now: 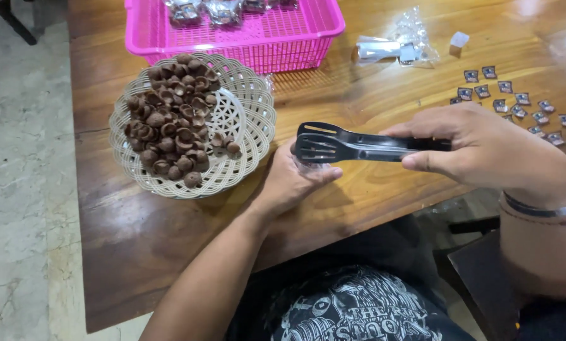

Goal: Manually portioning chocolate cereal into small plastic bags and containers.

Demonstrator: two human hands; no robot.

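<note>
The right hand (478, 148) grips the handle end of a pair of black plastic tongs (352, 145), thumb on top and fingers curled beneath, with the slotted heads pointing toward the left hand and lying close together with nothing between them. Directly under those heads, the left hand (298, 180) is cupped around a small clear plastic bag (311, 167), of which only a glimpse shows between the fingers; whether its mouth is open cannot be told.

Judging by this layout, the step in hand sits between picks: the tongs are empty and hover over the bag rather than over the food. A further pick would call for swinging the tongs out beyond the left hand to the cream woven basket (245, 120), where the brown cup-shaped chocolate snacks (169, 123) are heaped on the side farthest from the hands.

The left forearm runs up from the person's lap, wrist resting on the wooden counter (358, 88) near its edge. The right forearm comes in from the side, wrist level, a bracelet (538, 208) around it. Beyond the right hand lie small dark sachets (516, 104); past the woven basket stands a pink plastic basket (270, 31).
</note>
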